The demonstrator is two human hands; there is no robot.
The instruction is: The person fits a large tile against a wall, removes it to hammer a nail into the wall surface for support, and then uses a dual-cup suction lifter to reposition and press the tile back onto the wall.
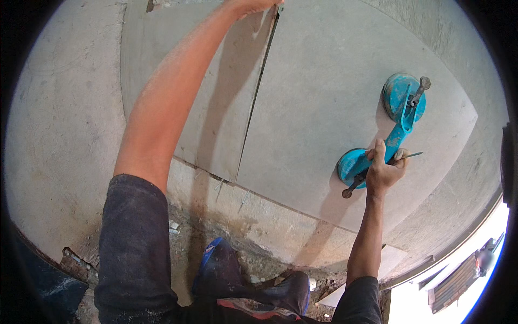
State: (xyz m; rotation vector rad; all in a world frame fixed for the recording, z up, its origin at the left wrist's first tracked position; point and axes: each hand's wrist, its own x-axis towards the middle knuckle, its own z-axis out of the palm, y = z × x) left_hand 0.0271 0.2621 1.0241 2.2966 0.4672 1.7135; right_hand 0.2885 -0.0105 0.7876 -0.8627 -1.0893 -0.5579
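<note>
My left arm reaches up to the top edge, where my left hand (253, 6) is partly cut off at the seam between a large grey tile (307, 97) and the grey panel (151, 70) left of it; whether it grips anything is unclear. My right hand (384, 167) is closed round the handle of a blue double suction lifter (404, 105), whose two cups sit on the large tile. A thin rod (414, 154) sticks out from between my right fingers.
A rough concrete ledge (270, 216) runs below the tiles. My dark boots (221, 270) stand on rubble beneath. Plain grey wall (65, 124) spans the left. At lower right are a pale board (391, 260) and a bright opening with a slatted item (450, 281).
</note>
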